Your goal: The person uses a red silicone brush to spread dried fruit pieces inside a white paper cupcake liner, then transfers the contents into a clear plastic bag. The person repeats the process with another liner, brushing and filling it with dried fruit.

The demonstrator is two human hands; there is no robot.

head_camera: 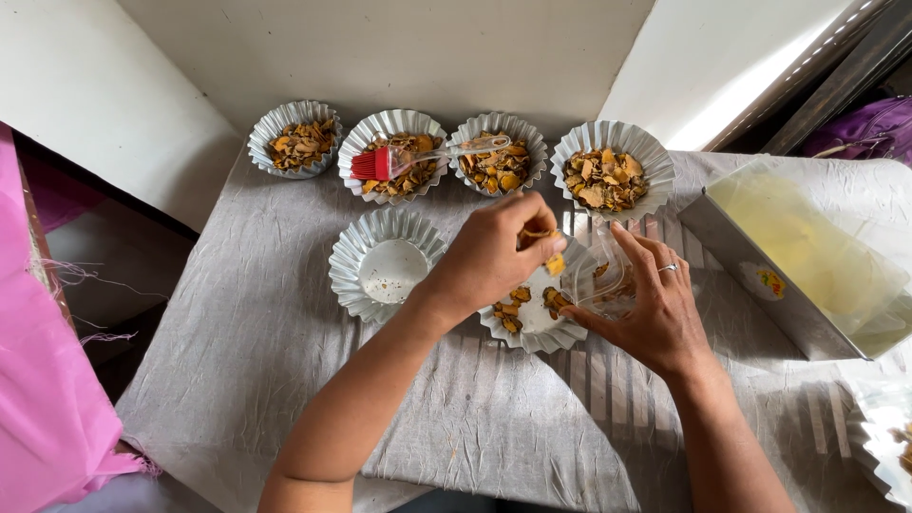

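Note:
My left hand pinches a few orange-brown dried chips above a fluted metal mould that holds a few such chips. My right hand, with a ring on one finger, grips a clear plastic bag of chips, tilted toward that mould. To the left sits another fluted mould, greased and without chips. Behind them stands a row of several moulds filled with chips, from the far-left mould to the far-right mould. A red silicone brush with a clear handle lies across the second one.
A wrinkled grey cloth covers the table. A rectangular metal tin covered with clear film stands at the right. Pink fabric hangs at the left edge. Another fluted mould shows at the bottom right corner. White walls rise behind.

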